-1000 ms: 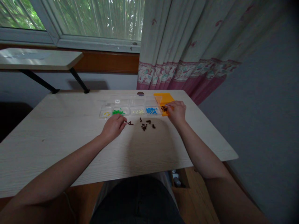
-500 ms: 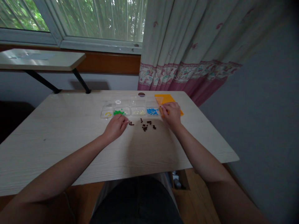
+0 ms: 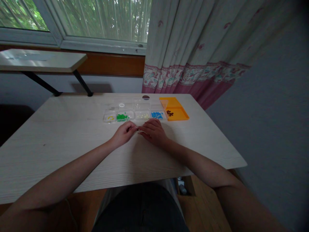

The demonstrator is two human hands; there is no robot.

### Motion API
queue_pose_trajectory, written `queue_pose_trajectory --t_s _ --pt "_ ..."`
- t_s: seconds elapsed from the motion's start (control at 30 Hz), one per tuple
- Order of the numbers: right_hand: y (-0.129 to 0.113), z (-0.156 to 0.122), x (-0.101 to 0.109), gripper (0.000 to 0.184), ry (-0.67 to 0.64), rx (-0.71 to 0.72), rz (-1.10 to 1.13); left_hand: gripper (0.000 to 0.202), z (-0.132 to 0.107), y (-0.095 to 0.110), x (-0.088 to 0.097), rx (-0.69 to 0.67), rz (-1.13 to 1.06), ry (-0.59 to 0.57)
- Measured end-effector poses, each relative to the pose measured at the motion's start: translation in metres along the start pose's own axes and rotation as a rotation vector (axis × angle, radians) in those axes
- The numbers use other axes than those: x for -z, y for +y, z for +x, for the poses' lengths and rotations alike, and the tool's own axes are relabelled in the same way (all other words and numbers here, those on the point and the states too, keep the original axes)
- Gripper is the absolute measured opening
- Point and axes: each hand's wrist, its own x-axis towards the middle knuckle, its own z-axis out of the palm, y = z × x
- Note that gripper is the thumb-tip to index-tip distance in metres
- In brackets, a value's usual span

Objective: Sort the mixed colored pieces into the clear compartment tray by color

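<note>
My left hand [image 3: 125, 132] is closed in a pinch above the table, with a small dark spot at its fingertips; what it holds is too small to make out. Against those fingertips rest the fingers of my right hand [image 3: 155, 132], stretched out palm down over the tabletop. Whatever lies under this palm is hidden. Just beyond both hands is a clear compartment tray [image 3: 135, 112] with green pieces [image 3: 122, 117], pale yellow pieces [image 3: 145, 116], blue pieces [image 3: 157, 115] and a few yellow pieces [image 3: 110, 118]. Small dark brown pieces [image 3: 170, 113] lie inside the open orange box [image 3: 180, 112].
The pale wooden table [image 3: 79, 145] reaches back towards the window wall. A raised shelf [image 3: 45, 61] on black legs stands at the back left. Behind the box hangs a curtain [image 3: 173, 58], and a grey wall [image 3: 260, 112] is on the right.
My right hand has moved left and nearer, from the orange box to my left hand, and now covers where loose brown pieces lay. My left hand has shifted slightly right.
</note>
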Motion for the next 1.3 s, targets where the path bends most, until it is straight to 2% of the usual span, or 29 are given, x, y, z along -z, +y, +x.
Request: queue_pose_trajectory --t_s 0.17,0.4,0.6,0.73,0.83,1.1,1.2,1.3 --pt "-0.001 0.0 0.001 0.014 0.034 -0.025 0.007 0.031 -0.002 0.001 -0.003 -0.001 -0.015 -0.022" --pt "-0.002 -0.001 0.004 0.014 0.061 -0.007 -0.007 0.03 -0.004 0.004 -0.003 -0.046 0.025 -0.013" --pt "0.006 -0.003 0.006 0.018 0.057 0.017 -0.033 0.03 -0.004 0.003 0.001 -0.098 0.107 -0.03" --pt "0.022 -0.002 0.016 0.013 0.05 -0.102 -0.061 0.027 -0.004 -0.002 0.011 -0.193 0.31 -0.045" --pt "0.043 -0.004 0.027 0.016 0.129 -0.23 -0.119 0.026 -0.003 -0.007 0.019 -0.209 0.474 -0.039" --pt "0.111 -0.02 0.052 0.033 0.212 -0.644 -0.258 0.026 -0.002 -0.012 0.021 -0.222 0.614 -0.102" --pt "0.124 -0.027 0.055 0.038 0.171 -0.724 -0.268 0.025 -0.001 -0.011 0.021 -0.226 0.61 -0.11" --pt "0.129 -0.034 0.051 0.043 0.068 -0.771 -0.292 0.025 -0.001 -0.01 0.022 -0.225 0.598 -0.119"
